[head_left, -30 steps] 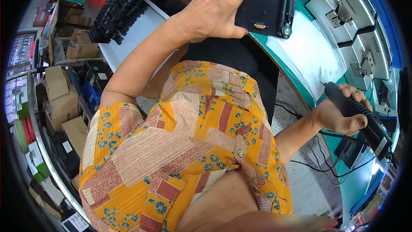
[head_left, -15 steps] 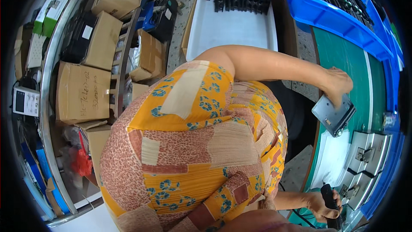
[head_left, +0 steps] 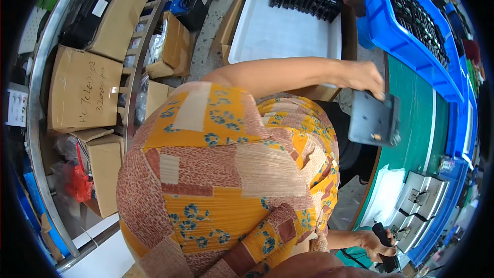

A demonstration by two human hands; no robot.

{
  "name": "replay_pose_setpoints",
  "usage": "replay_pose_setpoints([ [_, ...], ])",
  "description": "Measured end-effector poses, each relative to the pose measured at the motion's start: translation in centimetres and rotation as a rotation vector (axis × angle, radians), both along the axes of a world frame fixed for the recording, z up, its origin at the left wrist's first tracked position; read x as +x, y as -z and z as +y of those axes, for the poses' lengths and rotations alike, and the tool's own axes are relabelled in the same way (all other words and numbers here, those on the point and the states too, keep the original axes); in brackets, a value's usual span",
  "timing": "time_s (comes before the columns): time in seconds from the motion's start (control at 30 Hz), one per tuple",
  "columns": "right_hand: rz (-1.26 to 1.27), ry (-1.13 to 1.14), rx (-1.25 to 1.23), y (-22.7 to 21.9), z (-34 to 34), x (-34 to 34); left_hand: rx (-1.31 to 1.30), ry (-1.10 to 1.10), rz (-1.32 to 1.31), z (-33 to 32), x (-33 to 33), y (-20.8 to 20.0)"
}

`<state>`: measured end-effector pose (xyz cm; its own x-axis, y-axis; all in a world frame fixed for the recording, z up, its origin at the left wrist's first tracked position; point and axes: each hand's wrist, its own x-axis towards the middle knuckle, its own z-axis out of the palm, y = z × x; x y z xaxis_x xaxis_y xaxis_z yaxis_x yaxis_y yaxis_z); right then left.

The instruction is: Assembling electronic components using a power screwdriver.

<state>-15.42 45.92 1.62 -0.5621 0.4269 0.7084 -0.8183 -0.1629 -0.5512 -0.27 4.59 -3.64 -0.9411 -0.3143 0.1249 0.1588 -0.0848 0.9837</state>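
Note:
My left hand (head_left: 364, 78), at the end of the upper arm, grips a dark grey rectangular casing panel (head_left: 371, 118) by its upper edge. The panel hangs tilted over the near edge of the green table (head_left: 409, 108) and is slightly blurred. Small holes and an orange-tinted spot show on its face. Lower down, my right hand (head_left: 373, 246) is wrapped round a black electric screwdriver (head_left: 383, 234) with a thin bit at its tip. Between the hands, a white sheet (head_left: 387, 193) lies on the table beside silver metal boxes with latches (head_left: 419, 195).
A blue crate (head_left: 404, 46) of black parts stands at the table's upper end. Next to the table is a white tray (head_left: 288, 33) with stacked black parts. Cardboard boxes (head_left: 85, 90) fill a metal rack (head_left: 38, 108) on the left. A cable (head_left: 355, 260) runs near my right wrist.
My left hand has lifted the casing panel and carried it left, off the table toward its edge. The right hand still holds the screwdriver. The whole view has shifted a little.

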Motion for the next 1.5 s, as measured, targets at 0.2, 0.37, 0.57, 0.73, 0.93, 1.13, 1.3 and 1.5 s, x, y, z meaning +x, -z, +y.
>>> replay_pose_setpoints([
  [0.2,0.018,0.085,0.092,-0.4,-0.1,-1.0,0.080,-0.484,-0.166,-5.6,12.6,4.7],
  [0.37,0.006,0.112,0.193,-1.0,-0.5,-2.2,-0.011,-0.845,-0.355,-9.5,18.8,9.9],
  [0.57,-0.059,0.325,0.358,-1.5,-0.7,-2.7,-0.277,-1.268,-0.436,-12.3,21.9,12.7],
  [0.73,-0.041,0.319,0.392,-1.3,3.0,-6.7,-0.034,-1.562,-0.191,-15.0,22.0,16.0],
  [0.93,-0.073,0.367,0.332,-1.7,1.8,-4.9,-0.177,-1.640,-0.194,-18.3,21.5,15.9],
  [1.13,-0.044,0.314,0.288,-1.2,3.0,-5.7,-0.609,-1.800,-0.288,-21.0,18.6,17.0],
  [1.3,-0.101,0.353,0.243,-1.3,1.9,-4.8,-0.743,-1.798,-0.340,-22.2,17.5,18.3],
  [1.5,-0.033,0.234,0.278,-1.4,1.4,-3.6,-0.735,-1.724,-0.512,-23.0,16.7,18.0],
])
